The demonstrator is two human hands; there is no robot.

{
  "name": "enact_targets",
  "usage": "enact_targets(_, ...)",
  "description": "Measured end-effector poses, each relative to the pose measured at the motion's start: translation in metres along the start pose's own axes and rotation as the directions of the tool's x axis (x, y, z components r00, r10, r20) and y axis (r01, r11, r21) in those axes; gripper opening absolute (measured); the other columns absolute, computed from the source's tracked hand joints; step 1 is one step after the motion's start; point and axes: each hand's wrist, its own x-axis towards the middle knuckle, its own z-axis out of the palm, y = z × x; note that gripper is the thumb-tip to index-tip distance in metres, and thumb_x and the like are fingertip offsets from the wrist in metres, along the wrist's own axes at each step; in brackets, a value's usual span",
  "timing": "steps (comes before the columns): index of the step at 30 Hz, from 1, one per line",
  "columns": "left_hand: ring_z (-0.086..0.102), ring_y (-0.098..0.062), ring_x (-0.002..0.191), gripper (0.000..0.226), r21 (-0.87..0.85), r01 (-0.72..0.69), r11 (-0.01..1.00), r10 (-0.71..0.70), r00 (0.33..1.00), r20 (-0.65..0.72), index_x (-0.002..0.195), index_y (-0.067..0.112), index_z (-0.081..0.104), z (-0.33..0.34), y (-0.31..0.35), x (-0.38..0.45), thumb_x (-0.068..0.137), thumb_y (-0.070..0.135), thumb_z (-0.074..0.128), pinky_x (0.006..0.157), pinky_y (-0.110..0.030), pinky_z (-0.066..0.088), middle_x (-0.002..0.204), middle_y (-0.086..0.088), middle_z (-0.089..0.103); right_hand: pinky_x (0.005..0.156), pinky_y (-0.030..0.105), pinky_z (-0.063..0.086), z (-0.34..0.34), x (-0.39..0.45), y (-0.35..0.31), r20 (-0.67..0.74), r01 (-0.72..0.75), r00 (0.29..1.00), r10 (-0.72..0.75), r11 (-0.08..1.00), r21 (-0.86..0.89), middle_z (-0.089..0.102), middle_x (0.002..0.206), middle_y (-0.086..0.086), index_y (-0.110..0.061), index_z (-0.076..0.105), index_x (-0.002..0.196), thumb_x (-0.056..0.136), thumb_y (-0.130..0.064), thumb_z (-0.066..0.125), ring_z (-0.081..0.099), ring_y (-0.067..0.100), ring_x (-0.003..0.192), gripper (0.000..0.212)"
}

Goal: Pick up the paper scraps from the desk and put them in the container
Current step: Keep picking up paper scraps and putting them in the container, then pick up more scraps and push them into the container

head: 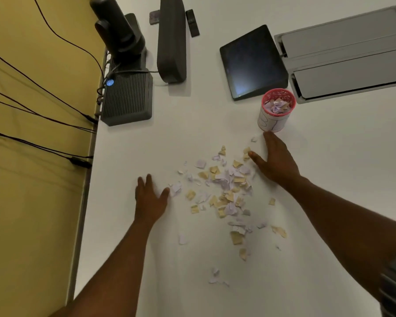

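Observation:
A loose heap of white and tan paper scraps (224, 186) lies in the middle of the white desk (192, 133), with stray bits trailing toward me. My left hand (150, 197) rests flat on the desk at the heap's left edge, fingers apart, thumb touching a white scrap. My right hand (276, 160) lies flat at the heap's upper right, fingers spread, holding nothing. Just beyond its fingertips stands the container (277, 110), a white cup with a pink mesh rim, holding several scraps.
A dark tablet (252, 62) and a grey floor-box lid (348, 56) lie behind the container. At the back left stand a ribbed black box (128, 99), a camera (121, 33) and a dark speaker bar (172, 40). Cables hang over the desk's left edge.

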Motion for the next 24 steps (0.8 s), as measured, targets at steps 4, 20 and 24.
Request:
enact_targets(4,-0.001,-0.027,0.146,0.078,0.040,-0.074,0.996,0.071,0.995,0.063,0.150,0.018,0.008,0.007,0.008,0.019,0.091,0.048,0.050,0.119,-0.041,0.007,0.159,-0.010,0.000,0.115,0.040,0.022,0.009,0.023,-0.020,0.087,0.032,0.996,-0.028,0.999,-0.041,0.022,0.156,0.009,-0.012,0.020,0.149,0.090,-0.059,0.046,0.019,0.025,0.144,0.080)
enact_targets(20,0.041,-0.028,0.132,0.037,0.000,-0.563,0.827,0.563,0.826,0.019,0.124,0.004,0.056,0.058,0.041,-0.056,0.090,0.017,0.058,0.108,-0.033,0.037,0.138,-0.015,0.048,0.076,0.032,0.046,0.041,-0.074,-0.062,0.124,0.316,0.947,-0.296,0.928,-0.199,0.058,0.106,0.005,-0.015,0.063,0.101,0.092,-0.026,0.052,0.053,0.023,0.095,0.017)
enact_targets(24,0.047,-0.023,0.126,0.033,0.006,-0.613,0.790,0.612,0.789,0.052,0.122,0.007,0.059,0.054,0.035,-0.081,0.091,0.018,0.057,0.103,-0.028,0.042,0.131,-0.010,0.054,0.074,0.032,0.047,0.029,-0.099,-0.057,0.114,0.290,0.955,-0.273,0.940,-0.180,0.062,0.103,0.004,-0.016,0.063,0.103,0.091,-0.019,0.054,0.056,0.024,0.092,0.015)
